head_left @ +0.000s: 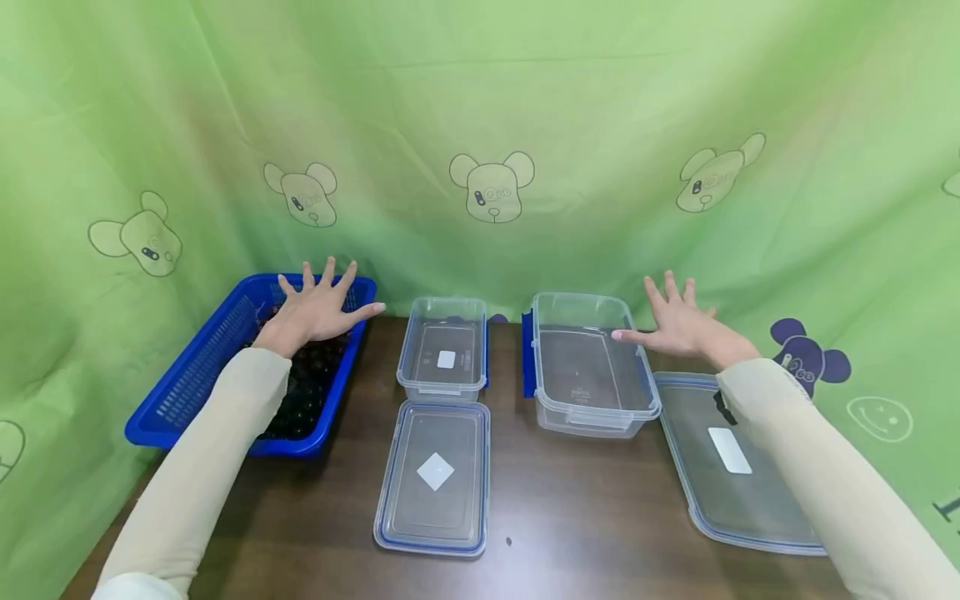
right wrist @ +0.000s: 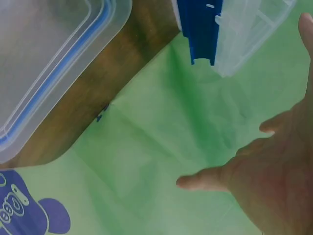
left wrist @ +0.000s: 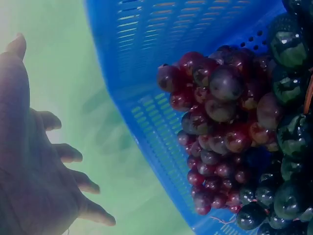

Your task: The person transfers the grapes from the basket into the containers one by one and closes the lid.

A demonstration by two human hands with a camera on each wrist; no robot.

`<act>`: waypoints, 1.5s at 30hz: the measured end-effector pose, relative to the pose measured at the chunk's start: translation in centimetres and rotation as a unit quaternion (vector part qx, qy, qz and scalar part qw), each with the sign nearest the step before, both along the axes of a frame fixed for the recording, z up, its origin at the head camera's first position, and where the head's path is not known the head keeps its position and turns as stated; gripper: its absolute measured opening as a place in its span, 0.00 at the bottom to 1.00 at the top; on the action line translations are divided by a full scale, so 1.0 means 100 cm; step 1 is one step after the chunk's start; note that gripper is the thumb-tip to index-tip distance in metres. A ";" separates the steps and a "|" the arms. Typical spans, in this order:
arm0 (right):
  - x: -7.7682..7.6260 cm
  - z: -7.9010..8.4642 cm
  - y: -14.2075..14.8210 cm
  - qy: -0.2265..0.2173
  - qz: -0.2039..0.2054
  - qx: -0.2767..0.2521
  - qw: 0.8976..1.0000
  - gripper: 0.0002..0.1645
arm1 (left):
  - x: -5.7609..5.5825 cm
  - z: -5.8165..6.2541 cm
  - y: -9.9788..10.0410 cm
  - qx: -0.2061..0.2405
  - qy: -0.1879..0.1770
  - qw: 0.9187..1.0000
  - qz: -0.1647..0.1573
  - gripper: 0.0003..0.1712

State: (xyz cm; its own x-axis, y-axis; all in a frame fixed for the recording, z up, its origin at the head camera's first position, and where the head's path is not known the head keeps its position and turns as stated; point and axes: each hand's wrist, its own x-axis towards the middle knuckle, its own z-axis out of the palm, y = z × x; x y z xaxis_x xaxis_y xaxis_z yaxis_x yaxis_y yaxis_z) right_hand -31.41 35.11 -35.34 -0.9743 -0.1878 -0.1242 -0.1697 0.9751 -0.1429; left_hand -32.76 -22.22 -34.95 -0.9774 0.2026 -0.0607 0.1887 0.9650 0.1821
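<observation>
Fingers spread wide, my left hand (head_left: 313,312) hovers over the far part of a blue plastic basket (head_left: 183,400) and holds nothing. Inside the basket lie reddish grapes (left wrist: 225,112) and dark, nearly black grapes (left wrist: 293,191). My right hand (head_left: 678,325) is also spread and holds nothing, above the right side of a large clear container (head_left: 581,367) without its lid on. Beneath the right forearm lies a large clear lid (head_left: 750,492) with a blue seal, partly covered by the sleeve.
Mid-table stands a smaller clear container (head_left: 442,358), its matching lid (head_left: 432,521) lying just in front. A blue side clip (head_left: 528,354) hangs on the large container's left. Behind the brown table (head_left: 570,517) hangs a green cloth (head_left: 420,100) printed with bear heads.
</observation>
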 end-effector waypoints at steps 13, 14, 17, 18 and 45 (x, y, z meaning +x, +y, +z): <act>0.013 0.007 -0.035 0.215 0.041 -0.149 0.964 0.36 | 0.013 0.016 -0.030 0.029 0.047 0.998 0.012 0.44; 0.014 0.010 -0.040 0.225 0.038 -0.161 0.960 0.32 | 0.013 0.017 -0.033 0.033 0.049 0.998 0.015 0.41; 0.017 0.014 -0.055 0.220 0.037 -0.201 0.954 0.25 | 0.014 0.020 -0.046 0.045 0.046 0.998 0.024 0.35; 0.018 0.015 -0.061 0.211 0.035 -0.214 0.953 0.24 | 0.015 0.020 -0.050 0.048 0.044 0.998 0.025 0.34; -0.014 -0.029 -0.174 -0.102 0.006 -0.417 0.903 0.37 | 0.027 -0.008 -0.112 0.076 -0.043 0.994 0.061 0.46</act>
